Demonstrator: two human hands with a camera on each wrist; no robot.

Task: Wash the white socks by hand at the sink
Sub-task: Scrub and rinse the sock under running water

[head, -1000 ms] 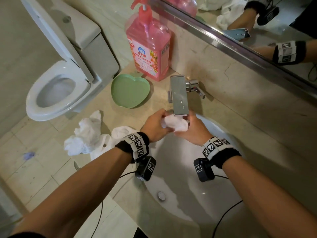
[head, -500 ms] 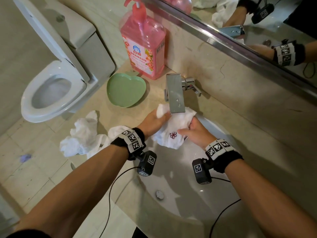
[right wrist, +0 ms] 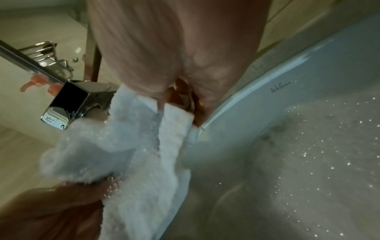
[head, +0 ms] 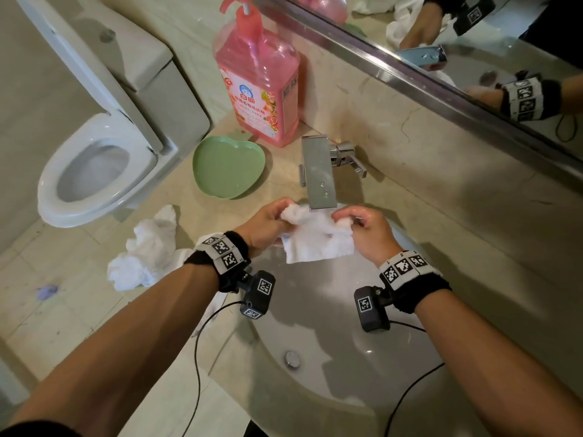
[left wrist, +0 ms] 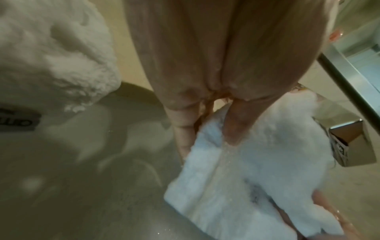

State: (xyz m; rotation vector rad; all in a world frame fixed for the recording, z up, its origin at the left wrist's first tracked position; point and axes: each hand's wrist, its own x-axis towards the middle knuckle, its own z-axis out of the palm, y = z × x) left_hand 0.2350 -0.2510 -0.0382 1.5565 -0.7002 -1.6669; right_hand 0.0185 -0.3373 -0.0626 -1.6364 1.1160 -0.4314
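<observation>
Head view first: dead centre of the frame, both hands have a white sock stretched under the tap, right over the far rim of the sink. The left hand pinches one bunched corner, fingers curled tight on the cloth; the right hand pinches the other, thumb and fingers clamped on a wad. Held apart like that, the sock opens flat beneath the spout — a spread for rinsing or rubbing, I judge. I cannot tell from here whether water runs. Left of the sink, at mid-left of the frame, more socks lie heaped on the counter, seemingly waiting their turn. Behind them sit a green dish and a pink soap bottle, within reach.

Left wrist view: the fingers press down into the sock's fold at centre right, closed on it; the sock hangs lower right, soaked and fuzzy. The heap fills the upper left.

Right wrist view: the hand grips the sock's edge at upper centre, fingertips buried in cloth, and the sock drapes down the middle. The tap end sits at left, just beside the cloth — droplets speckle the basin at right, so things are wet.
</observation>
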